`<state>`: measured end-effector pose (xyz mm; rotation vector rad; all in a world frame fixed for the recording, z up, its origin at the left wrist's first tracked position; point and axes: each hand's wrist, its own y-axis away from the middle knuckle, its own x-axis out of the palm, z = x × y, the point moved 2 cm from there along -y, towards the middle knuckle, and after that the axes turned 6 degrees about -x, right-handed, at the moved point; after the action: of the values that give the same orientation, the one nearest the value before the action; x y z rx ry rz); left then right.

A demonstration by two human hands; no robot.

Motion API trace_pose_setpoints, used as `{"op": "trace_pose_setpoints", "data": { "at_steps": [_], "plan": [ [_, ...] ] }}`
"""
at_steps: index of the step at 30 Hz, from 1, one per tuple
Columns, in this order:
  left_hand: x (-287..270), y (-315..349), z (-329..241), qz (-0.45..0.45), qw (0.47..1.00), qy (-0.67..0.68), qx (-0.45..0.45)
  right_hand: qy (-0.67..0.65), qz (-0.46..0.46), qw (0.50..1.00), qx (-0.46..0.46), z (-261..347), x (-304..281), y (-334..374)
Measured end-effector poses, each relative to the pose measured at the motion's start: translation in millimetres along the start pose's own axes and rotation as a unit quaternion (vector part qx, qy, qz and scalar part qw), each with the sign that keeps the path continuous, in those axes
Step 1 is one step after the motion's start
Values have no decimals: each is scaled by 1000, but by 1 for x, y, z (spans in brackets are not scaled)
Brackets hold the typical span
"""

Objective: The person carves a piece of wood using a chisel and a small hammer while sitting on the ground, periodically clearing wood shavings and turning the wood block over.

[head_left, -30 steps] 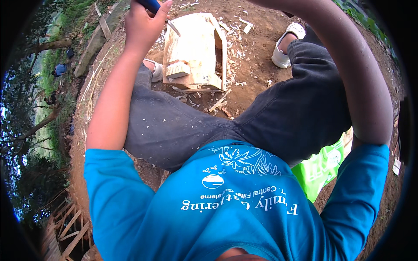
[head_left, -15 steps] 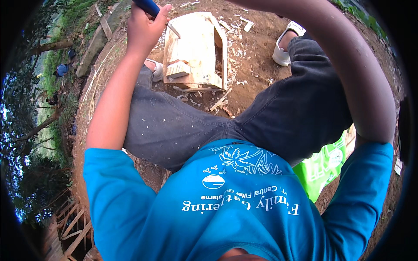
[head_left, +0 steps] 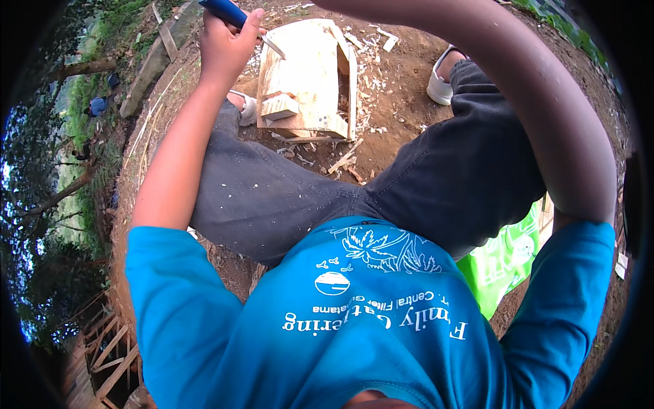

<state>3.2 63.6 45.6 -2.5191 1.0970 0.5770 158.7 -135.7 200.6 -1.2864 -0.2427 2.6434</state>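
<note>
My left hand (head_left: 228, 42) is closed around the thick blue handle of a chisel (head_left: 228, 11). Its narrow metal blade slants down to the right, over the pale top of a wooden box (head_left: 306, 75). Whether the tip touches the wood is hard to tell. A small wooden block (head_left: 281, 106) lies on the near left part of that top. Along the right side of the box runs a dark gap between the boards. My right forearm (head_left: 436, 15) reaches across the upper edge of the picture, and the hand itself is outside it.
Wood shavings (head_left: 392, 42) and splinters litter the brown soil. My feet in white shoes (head_left: 439, 85) flank the box. A bright green bag (head_left: 501, 262) lies by my right thigh. A log (head_left: 146, 82) and plants stand at far left, a slatted wooden structure (head_left: 112, 361) at near left.
My right forearm has shifted left along the top edge. The chisel's blue handle has tipped slightly left, with my left hand nearly in place.
</note>
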Motion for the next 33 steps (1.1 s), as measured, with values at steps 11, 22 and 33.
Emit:
{"op": "trace_pose_setpoints", "data": {
  "at_steps": [11,22,33],
  "plan": [
    [-3,6,5,-148,973,-178,4,-39,14,999,7,-4,11,-8],
    [5,5,-7,-125,979,-159,-20,-16,18,998,59,4,2,-4],
    [4,4,0,-119,978,-172,-23,-1,34,999,24,-1,8,-2]
  ]
}}
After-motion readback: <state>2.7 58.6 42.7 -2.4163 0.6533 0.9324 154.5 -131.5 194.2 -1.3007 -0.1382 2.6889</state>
